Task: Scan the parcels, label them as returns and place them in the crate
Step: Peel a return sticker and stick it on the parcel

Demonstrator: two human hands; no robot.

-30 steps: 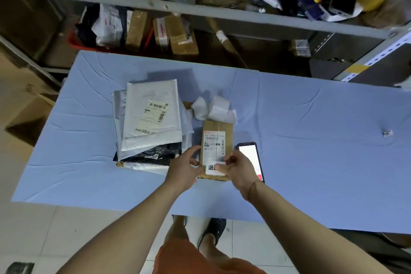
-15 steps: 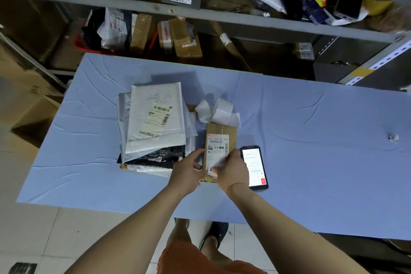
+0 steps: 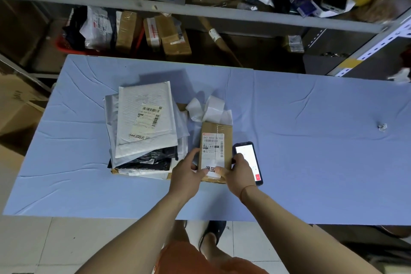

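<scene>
I see my left hand (image 3: 185, 173) and right hand (image 3: 238, 176) gripping the box (image 3: 216, 140) near the bench (image 3: 311, 162) front edge, phone (image 3: 249, 158) beside, open cloth rightward.

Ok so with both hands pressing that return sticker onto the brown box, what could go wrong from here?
1. The return label sits at the near end of the cardboard box, just below the shipping label; smoothing it crooked could crease it or cover the barcode.
2. The phone lies right against the right hand; lifting the box could knock it.
3. The left hand is beside the leaning parcel stack, which could slide.
</scene>
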